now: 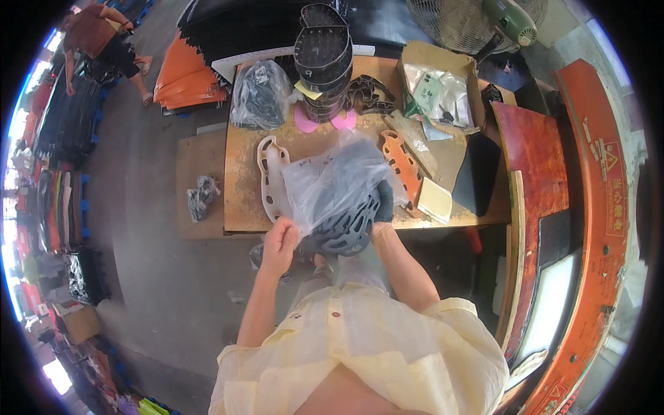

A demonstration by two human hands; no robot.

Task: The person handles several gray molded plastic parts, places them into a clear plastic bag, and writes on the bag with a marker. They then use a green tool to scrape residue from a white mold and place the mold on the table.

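My left hand (280, 243) pinches the lower edge of a clear plastic bag (332, 181) in front of my chest. A stack of dark grey perforated sole-shaped pieces (346, 229) sits partly inside the bag's mouth. My right hand (381, 225), in a thin glove, grips that stack from the right side, mostly hidden behind it. Both hands are above the near edge of the wooden table (242, 200).
On the table lie a white perforated piece (270, 176), an orange one (404, 166), a tall stack of black pieces (324, 62), a filled bag (259, 93), pink discs (304, 119) and a cardboard box (443, 76). A red machine (588, 207) stands at right. A person (104, 41) is far left.
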